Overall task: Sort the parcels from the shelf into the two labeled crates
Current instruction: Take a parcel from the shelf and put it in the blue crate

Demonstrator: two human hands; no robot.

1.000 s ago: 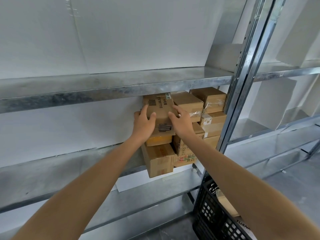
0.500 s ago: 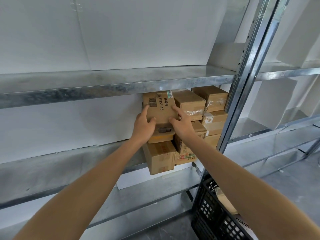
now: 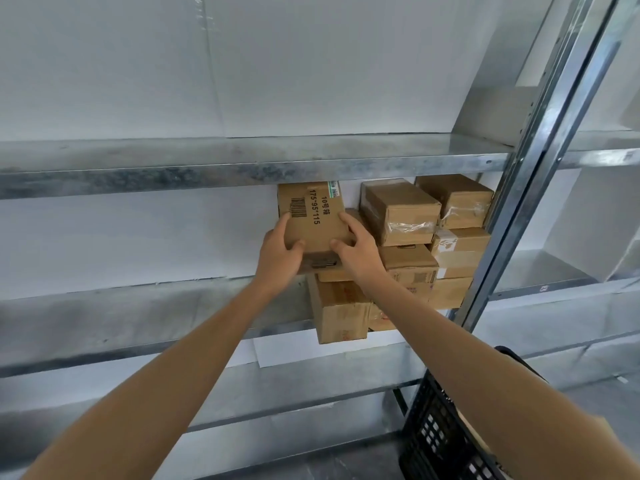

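Now the printed parcel [image 3: 311, 216] is drawn clear of its neighbour on the shelf [image 3: 138, 306].
It sits topmost on the left stack, just under the upper shelf board [image 3: 207, 171], and is gripped low on both sides: fingers of the left hand [image 3: 277, 251] and right hand [image 3: 356, 251] are curled round its edges, thumbs pressed on the printed face. Compared with half a second earlier, a strip of white wall is seen between it and the taped parcel [image 3: 398, 209], where the two were touching, so it is judged nearly free. The black crate [image 3: 436, 427] is low at the right; its label cannot be read.
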